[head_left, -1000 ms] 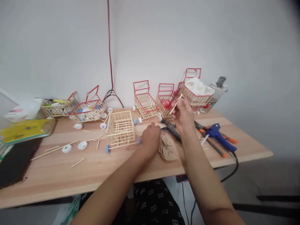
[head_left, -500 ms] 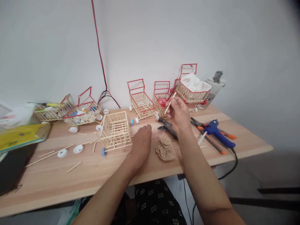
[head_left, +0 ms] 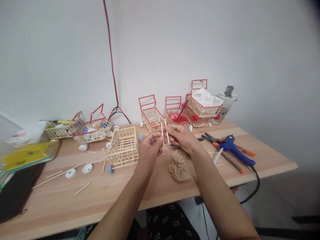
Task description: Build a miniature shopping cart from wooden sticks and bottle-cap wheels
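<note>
- Pale wooden table (head_left: 140, 186) stands against a white wall, and a red cable (head_left: 111, 60) runs down that wall to the tabletop.
- The person's left hand (head_left: 149, 148) is raised just above the middle of the table, with the fingers closed in a pinch on a thin wooden stick (head_left: 162, 135) held nearly upright.
- The right hand (head_left: 183, 138) is just beside it, its fingertips pinching a second stick (head_left: 166, 131), also nearly upright. The two sticks stand side by side and very close; I can't tell whether they touch.
- Left of the hands sits an unpainted stick basket (head_left: 123, 146) with a blue wheel (head_left: 110, 169) at its near corner.
- A crumpled brown wad (head_left: 178, 168) lies on the table under the right wrist.
- Off to the right lie a blue glue gun (head_left: 235, 151) and orange-handled pliers (head_left: 231, 161), right by each other.
- Red-rimmed baskets (head_left: 151, 115) line the wall, and one of them is stuffed with something white.
- White wheels (head_left: 70, 173) and loose sticks (head_left: 82, 188) are scattered over the left part of the table.
</note>
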### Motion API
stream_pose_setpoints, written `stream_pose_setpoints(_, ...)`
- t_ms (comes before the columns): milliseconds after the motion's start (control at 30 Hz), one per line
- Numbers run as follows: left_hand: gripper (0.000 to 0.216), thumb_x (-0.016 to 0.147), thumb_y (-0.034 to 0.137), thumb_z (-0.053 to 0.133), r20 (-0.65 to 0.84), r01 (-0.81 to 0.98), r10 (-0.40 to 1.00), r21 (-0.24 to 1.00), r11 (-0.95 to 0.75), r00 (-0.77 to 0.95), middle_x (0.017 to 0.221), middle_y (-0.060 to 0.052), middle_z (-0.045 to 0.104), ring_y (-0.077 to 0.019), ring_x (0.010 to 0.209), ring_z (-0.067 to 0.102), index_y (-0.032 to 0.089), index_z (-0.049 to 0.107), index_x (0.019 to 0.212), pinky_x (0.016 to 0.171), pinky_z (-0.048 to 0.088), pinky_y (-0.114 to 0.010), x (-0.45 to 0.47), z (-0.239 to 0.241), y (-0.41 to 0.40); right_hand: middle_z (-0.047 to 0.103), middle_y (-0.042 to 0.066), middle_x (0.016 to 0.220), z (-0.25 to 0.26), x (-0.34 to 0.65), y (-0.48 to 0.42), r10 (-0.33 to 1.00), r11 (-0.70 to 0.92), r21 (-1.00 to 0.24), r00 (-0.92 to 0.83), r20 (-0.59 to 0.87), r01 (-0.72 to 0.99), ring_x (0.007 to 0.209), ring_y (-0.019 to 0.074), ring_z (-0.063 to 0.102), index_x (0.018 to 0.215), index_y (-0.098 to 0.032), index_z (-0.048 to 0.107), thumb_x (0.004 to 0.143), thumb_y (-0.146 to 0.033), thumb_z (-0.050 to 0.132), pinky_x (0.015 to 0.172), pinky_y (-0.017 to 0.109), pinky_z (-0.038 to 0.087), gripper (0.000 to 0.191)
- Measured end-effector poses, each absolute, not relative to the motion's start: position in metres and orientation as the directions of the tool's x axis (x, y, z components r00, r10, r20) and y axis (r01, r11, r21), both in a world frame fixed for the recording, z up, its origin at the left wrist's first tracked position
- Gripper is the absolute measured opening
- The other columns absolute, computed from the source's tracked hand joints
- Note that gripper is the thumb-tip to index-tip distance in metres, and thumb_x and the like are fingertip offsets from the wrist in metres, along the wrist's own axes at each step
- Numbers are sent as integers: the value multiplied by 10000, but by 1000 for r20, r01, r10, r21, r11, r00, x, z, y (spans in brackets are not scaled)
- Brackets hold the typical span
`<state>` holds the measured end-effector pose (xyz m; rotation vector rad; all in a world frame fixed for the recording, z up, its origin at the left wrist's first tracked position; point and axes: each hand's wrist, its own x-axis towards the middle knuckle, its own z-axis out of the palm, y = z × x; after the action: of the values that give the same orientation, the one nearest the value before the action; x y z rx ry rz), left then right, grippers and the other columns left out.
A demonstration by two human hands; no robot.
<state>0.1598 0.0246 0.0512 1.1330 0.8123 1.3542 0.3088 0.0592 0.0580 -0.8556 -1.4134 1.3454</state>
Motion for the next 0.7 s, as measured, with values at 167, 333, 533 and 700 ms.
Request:
stream_pose_setpoints(167, 312, 685, 377, 767, 116, -429, 984, 902, -48, 133, 498, 73, 487, -30, 395, 339, 142, 567, 735, 385, 245, -154, 163, 40, 31, 528, -41, 595, 63, 308, 54, 917, 153, -988, -374, 138, 9, 425, 39, 332, 800, -166, 604, 799, -500, 638, 379, 175, 188, 335)
stream_pose_setpoints(333, 331, 704, 425, 754, 99, -384, 984, 922, -36, 146, 454, 71, 453, -40, 384, 338, 144, 580, 716, 379, 247, -160, 163, 36, 36, 491, -68, 550, 63, 306, 55, 941, 122, -992, -314, 125, -30, 415, 37, 342, 774, -178, 541, 755, -484, 688, 370, 156, 187, 340)
stream_pose_setpoints(533, 363, 839, 485, 609, 136, -229, 956, 971, -75, 260, 562, 22, 528, -52, 444, 418, 132, 643, 764, 427, 303, -179, 153, 24, 28, 509, -69, 539, 59, 306, 60, 962, 163, -986, -215, 168, -40, 369, 25, 338, 718, -181, 499, 771, -506, 669, 362, 170, 199, 370)
stream_pose_setpoints(700, 331, 790, 439, 680, 123, -213, 962, 975, -71, 244, 467, 64, 457, -34, 393, 373, 136, 601, 684, 419, 276, -174, 146, 22, 27, 540, -50, 576, 56, 298, 60, 947, 198, -980, -265, 182, 35, 410, 44, 414, 723, -179, 511, 791, -535, 636, 396, 183, 268, 384)
